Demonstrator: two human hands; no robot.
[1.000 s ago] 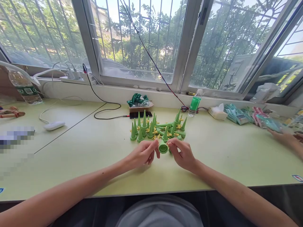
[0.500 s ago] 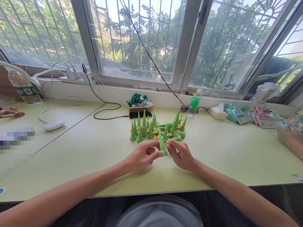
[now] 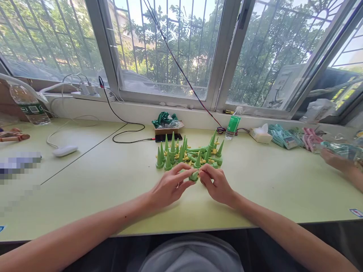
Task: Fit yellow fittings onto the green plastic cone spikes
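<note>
Between the thumb and fingers of my left hand [image 3: 170, 186] is a green cone-shaped watering spike [image 3: 194, 176], foreshortened and seen nearly along its length. My right hand [image 3: 217, 186] is closed in a pinch at the spike's right side. A tiny bit of yellow shows at those fingertips, likely the small yellow valve; most of it is hidden. Just beyond both hands is a group of green watering spikes [image 3: 172, 149] with small yellow valves, several standing on their wide ends and others lying down.
Behind the spikes are a black phone [image 3: 168, 137] on a cable and a small box [image 3: 168, 129]. A water bottle [image 3: 233, 123] and tissue pack [image 3: 261, 134] stand right of them. Another person's hand [image 3: 337, 160] handles a plastic packet at far right. A white mouse-like device [image 3: 65, 150] lies left.
The spike in my left hand has tipped from upright to pointing nearly along my view, and my left fingers have shifted over it. My right hand barely moved. The other person's hand now lifts a packet.
</note>
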